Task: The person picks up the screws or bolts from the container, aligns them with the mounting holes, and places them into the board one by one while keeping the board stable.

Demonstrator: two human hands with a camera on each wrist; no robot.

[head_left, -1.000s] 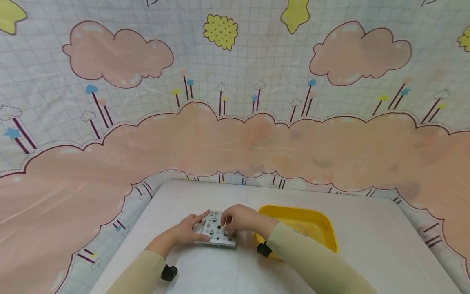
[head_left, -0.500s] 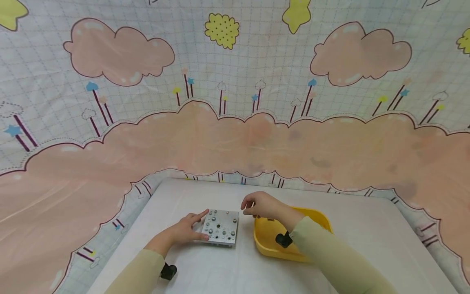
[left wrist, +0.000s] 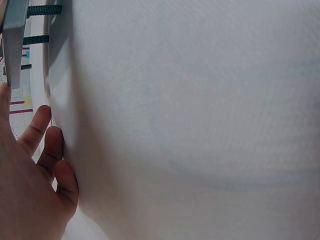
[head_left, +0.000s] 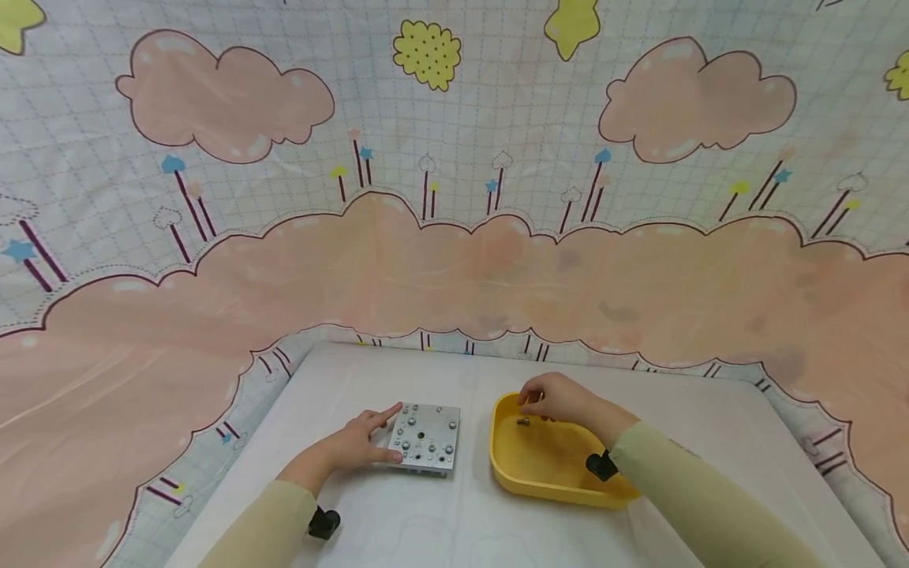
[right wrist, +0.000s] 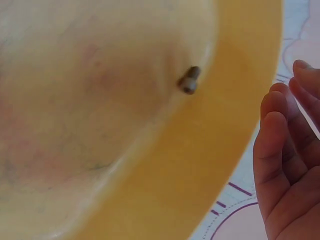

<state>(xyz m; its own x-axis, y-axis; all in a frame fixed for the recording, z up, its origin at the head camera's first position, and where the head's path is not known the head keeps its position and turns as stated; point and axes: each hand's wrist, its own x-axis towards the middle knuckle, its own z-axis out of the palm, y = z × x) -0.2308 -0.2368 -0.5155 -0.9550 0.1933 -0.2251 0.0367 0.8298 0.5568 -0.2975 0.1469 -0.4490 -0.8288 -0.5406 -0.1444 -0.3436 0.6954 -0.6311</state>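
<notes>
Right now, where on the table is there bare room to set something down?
Bare table lies in front of the plate and tray, and behind both toward the backdrop. Right of the tray is also free. It is crowded in the narrow gap between plate and tray, and where the left hand rests.

Soft, even light is flooding the scene from above, throwing only faint shadows under the plate (head_left: pixel 424 440) and tray (head_left: pixel 547 481). The head view is bending strongly at its edges. The right wrist view is blurring up close, the screw (right wrist: pixel 189 80) smearing, while the left wrist view is washing out pale.
</notes>
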